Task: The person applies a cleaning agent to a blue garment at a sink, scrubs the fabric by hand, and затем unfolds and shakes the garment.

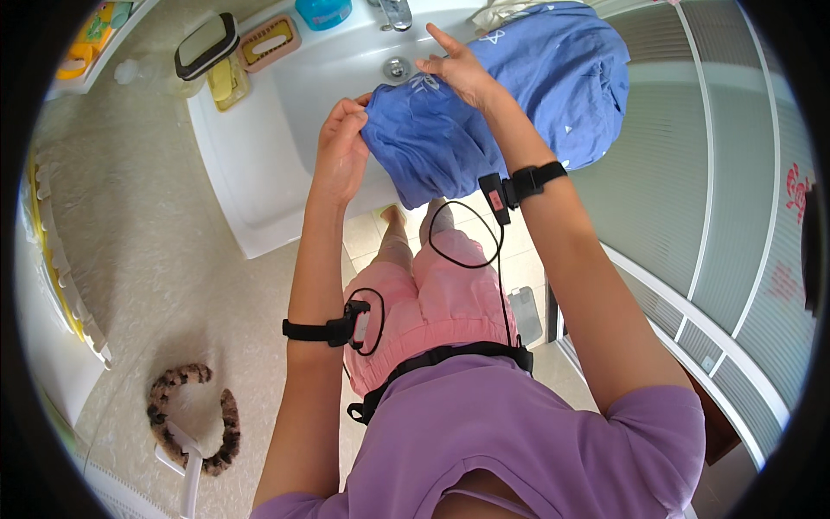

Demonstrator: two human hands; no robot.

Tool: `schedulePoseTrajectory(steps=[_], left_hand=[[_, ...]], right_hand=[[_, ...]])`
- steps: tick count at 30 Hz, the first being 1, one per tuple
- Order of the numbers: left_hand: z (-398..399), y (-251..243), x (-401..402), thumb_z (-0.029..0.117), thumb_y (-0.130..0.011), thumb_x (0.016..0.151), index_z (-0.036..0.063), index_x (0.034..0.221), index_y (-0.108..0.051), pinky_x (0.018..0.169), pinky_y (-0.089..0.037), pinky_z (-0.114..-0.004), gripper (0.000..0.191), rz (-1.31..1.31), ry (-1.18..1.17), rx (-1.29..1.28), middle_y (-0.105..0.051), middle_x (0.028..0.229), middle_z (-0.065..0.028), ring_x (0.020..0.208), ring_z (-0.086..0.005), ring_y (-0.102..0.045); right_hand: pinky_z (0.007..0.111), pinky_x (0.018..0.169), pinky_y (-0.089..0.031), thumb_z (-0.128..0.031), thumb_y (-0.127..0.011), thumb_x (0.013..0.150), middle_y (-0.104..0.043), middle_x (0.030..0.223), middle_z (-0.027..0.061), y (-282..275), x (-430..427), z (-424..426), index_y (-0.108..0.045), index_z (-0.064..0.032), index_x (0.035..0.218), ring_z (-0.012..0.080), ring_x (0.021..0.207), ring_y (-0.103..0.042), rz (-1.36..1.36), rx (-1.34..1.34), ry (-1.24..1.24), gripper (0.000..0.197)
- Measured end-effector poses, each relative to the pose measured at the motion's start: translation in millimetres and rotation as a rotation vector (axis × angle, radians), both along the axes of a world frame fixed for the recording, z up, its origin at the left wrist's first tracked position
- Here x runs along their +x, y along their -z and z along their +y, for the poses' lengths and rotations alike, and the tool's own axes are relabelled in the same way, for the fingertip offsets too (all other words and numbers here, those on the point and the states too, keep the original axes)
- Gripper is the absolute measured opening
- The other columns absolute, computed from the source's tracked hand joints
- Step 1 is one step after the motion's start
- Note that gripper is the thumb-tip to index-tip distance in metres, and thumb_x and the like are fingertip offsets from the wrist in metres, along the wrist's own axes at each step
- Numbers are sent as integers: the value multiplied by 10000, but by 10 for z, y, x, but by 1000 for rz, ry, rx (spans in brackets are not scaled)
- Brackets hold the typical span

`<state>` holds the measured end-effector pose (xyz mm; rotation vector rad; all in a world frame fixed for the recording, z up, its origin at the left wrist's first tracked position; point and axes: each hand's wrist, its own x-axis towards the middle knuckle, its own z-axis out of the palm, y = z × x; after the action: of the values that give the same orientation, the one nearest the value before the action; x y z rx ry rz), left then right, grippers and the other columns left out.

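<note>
A large blue cloth (421,143) with small white printed figures lies across the right part of the white washbasin (240,175), its gathered bulk beyond my right wrist. The nearer part hangs over the basin's front edge. My left hand (343,143) pinches a left edge of this cloth between thumb and fingers. Over the upper part of the fabric is my right hand (460,71), index finger stretched out and thumb apart from it. Nothing shows in its grasp, though some of its fingers are hidden. The metal drain (396,68) shows just left of it.
A chrome faucet (395,14) stands behind the drain. Along the basin's left rim are a pink soap dish (269,44), a yellow dish (228,84), a black-edged brush (207,47) and a blue container (324,12). Ribbed glass panels (661,130) rise at right. Cables hang from my wrist straps.
</note>
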<state>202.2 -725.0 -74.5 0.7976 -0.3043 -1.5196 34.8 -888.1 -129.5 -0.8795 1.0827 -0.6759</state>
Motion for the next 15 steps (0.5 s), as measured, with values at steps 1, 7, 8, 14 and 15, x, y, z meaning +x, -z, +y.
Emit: schedulePoseTrajectory(steps=[1, 7, 8, 14, 15], left_hand=[[26, 9, 29, 73, -510, 905, 75, 896, -538, 922, -419, -330, 29, -3, -8, 4, -567, 1184, -101, 1048, -162, -534], [62, 27, 81, 58, -489, 890, 86, 874, -520, 941, -413, -338, 45, 11, 9, 16, -551, 1240, -131, 1066, -176, -535], [68, 25, 82, 55, -486, 889, 88, 872, -518, 949, -410, -339, 48, 18, 11, 4, -546, 1256, -136, 1080, -179, -533], [47, 17, 46, 36, -470, 872, 90, 838, -509, 989, -382, -343, 75, -29, 46, -54, -541, 1287, -136, 1144, -191, -510], [42, 18, 47, 26, -464, 864, 90, 823, -506, 999, -373, -345, 87, -73, 51, -58, -545, 1287, -132, 1154, -194, -504]], right_hand=[[237, 722, -523, -38, -706, 820, -671, 847, 97, -72, 70, 64, -661, 31, 993, 150, 761, -640, 54, -125, 26, 191], [246, 750, -535, -96, -679, 873, -686, 900, 72, -460, 109, 376, -666, 8, 1045, 131, 835, -653, -42, -209, -205, 201], [252, 761, -540, -111, -669, 887, -689, 933, 68, -503, 115, 428, -661, 4, 1071, 133, 858, -656, -8, -232, -277, 217], [218, 710, -533, -101, -683, 872, -686, 929, 39, -654, 133, 590, -679, 4, 1027, 80, 824, -635, 63, -345, -345, 187], [215, 697, -532, -92, -687, 865, -684, 917, 33, -657, 126, 595, -681, 3, 1023, 72, 814, -630, 84, -383, -356, 185]])
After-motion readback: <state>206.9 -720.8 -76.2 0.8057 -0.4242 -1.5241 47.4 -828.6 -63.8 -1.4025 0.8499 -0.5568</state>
